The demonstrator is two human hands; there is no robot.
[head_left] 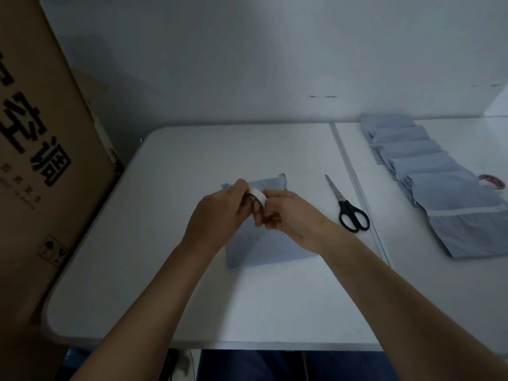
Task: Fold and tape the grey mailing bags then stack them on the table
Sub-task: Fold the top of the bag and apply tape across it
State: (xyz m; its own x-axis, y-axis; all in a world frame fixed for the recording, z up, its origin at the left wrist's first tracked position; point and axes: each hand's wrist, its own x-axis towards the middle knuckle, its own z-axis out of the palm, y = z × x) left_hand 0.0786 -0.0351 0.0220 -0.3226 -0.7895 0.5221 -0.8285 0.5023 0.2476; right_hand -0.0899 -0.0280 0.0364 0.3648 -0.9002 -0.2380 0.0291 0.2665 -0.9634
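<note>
Two bare hands meet at frame centre above a grey mailing bag (264, 251) lying flat on the white table (170, 292). Left hand (220, 213) holds a white tape roll (257, 198), fingers curled round it. Right hand (288, 213) has thumb and forefinger pinched at the roll's right edge; whether they grip a tape end cannot be told. Black-handled scissors (347, 209) lie just right of the bag, blades toward the wall. Row of overlapping grey bags (428, 174) runs along the right side of the frame, a second tape roll (492, 181) beside it. Large cardboard box (41, 149) stands at frame left.
</note>
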